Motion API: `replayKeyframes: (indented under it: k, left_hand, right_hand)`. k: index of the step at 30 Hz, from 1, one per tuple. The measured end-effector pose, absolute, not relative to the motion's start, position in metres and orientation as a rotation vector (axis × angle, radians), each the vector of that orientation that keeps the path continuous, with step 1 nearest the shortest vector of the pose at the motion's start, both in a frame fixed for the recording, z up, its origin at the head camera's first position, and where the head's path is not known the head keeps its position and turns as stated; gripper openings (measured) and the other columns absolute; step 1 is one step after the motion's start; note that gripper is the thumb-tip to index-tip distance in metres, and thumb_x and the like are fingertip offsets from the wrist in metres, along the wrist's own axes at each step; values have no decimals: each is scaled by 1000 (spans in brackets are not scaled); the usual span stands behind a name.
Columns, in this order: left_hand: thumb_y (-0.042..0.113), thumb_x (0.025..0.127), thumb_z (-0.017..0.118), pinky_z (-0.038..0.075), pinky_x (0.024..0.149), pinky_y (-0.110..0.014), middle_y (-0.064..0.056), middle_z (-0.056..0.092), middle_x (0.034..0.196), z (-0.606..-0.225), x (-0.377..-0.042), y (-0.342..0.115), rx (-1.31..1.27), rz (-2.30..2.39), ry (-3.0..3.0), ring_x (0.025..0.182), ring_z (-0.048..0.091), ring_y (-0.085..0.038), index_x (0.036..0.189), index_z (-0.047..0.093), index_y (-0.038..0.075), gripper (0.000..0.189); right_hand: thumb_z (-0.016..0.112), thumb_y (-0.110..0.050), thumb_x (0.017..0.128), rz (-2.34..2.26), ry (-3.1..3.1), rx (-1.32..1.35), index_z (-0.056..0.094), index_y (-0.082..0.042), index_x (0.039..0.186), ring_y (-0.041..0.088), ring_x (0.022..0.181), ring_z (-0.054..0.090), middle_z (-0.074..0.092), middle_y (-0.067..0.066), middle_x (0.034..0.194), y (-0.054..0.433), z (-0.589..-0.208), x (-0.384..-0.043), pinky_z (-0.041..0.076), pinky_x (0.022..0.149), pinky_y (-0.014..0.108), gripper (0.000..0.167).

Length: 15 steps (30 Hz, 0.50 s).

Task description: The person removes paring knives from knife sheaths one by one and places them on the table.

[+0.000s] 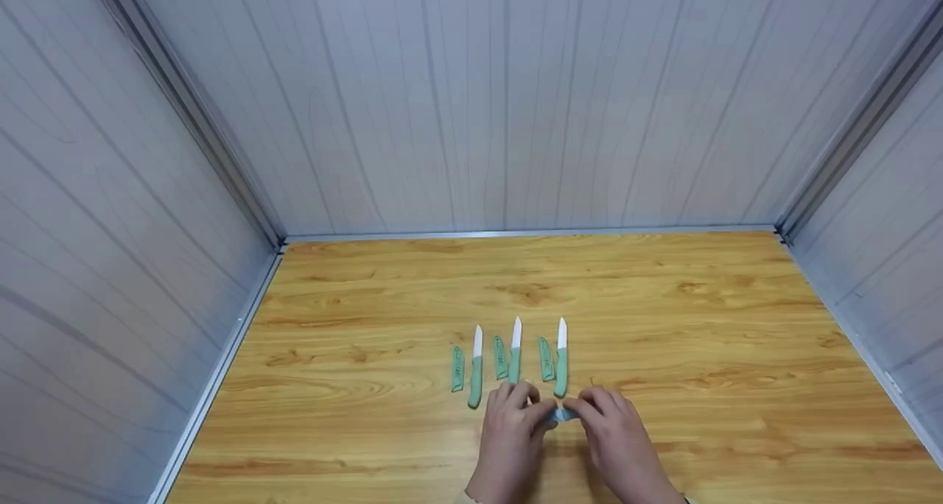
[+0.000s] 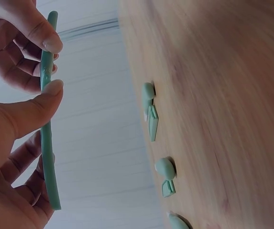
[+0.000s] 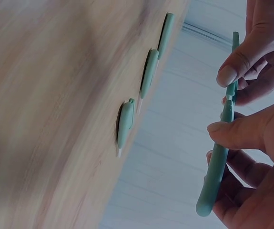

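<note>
Close over the table's near side, my two hands hold one small green-handled knife (image 3: 215, 176) and its green sheath (image 2: 50, 167). My right hand (image 1: 613, 438) grips the handle, thumb along its side, the rounded butt sticking out below the fingers in the right wrist view. My left hand (image 1: 508, 434) pinches the sheath between thumb and fingers, its flat end pointing away from the handle. Handle and sheath lie end to end in line, with a thin pale sliver at the joint. The blade is otherwise hidden.
Ahead on the wooden table (image 1: 353, 430) lie a left knife (image 1: 476, 375), a middle knife (image 1: 516, 349) and a right knife (image 1: 562, 360), white blades bare and pointing away. Left of each lies a green sheath (image 1: 457, 369). Pale panel walls (image 1: 471, 106) surround the table.
</note>
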<state>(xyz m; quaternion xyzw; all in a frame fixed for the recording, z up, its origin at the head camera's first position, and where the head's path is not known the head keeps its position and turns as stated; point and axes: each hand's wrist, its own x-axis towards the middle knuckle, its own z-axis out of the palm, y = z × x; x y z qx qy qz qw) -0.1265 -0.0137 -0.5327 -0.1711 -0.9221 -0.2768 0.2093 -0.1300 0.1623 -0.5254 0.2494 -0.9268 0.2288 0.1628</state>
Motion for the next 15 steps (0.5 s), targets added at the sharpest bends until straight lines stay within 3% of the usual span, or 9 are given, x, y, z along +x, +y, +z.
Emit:
replayKeyframes:
  k: [15]
  left_hand:
    - [20, 75, 80, 37, 73, -26, 12, 51, 91, -532, -126, -17, -432, -844, -2615, 82, 41, -9, 91, 76, 23, 16]
  right_hand:
    - [68, 4, 83, 636, -2754, 673, 72, -18, 102, 14, 93, 51, 55, -7, 99, 162, -520, -131, 47, 82, 38, 29]
